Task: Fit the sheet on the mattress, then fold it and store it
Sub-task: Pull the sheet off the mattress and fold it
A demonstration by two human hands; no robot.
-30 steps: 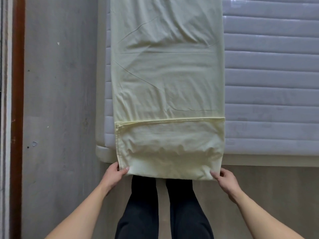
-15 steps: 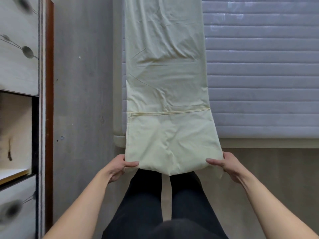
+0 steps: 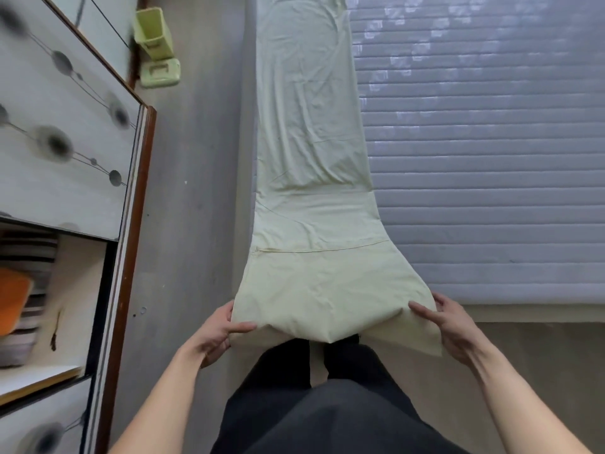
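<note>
A pale yellow sheet (image 3: 311, 152), folded into a long narrow strip, lies along the left side of the grey quilted mattress (image 3: 491, 158). Its near end is lifted off the mattress edge toward me. My left hand (image 3: 217, 332) pinches the near left corner, thumb on top. My right hand (image 3: 448, 326) pinches the near right corner, where a loose lower layer hangs down. A seam crosses the sheet a little above my hands.
A wardrobe (image 3: 65, 158) with a patterned door and an open shelf holding folded textiles (image 3: 19, 299) stands at the left. A green plastic item (image 3: 157, 47) sits on the grey floor (image 3: 193, 191) beyond it. My dark-trousered legs (image 3: 314, 404) are below the sheet.
Both hands have raised the sheet's near end up and toward me, off the mattress edge. My view has tilted and shifted, bringing the wardrobe and more of the mattress into sight.
</note>
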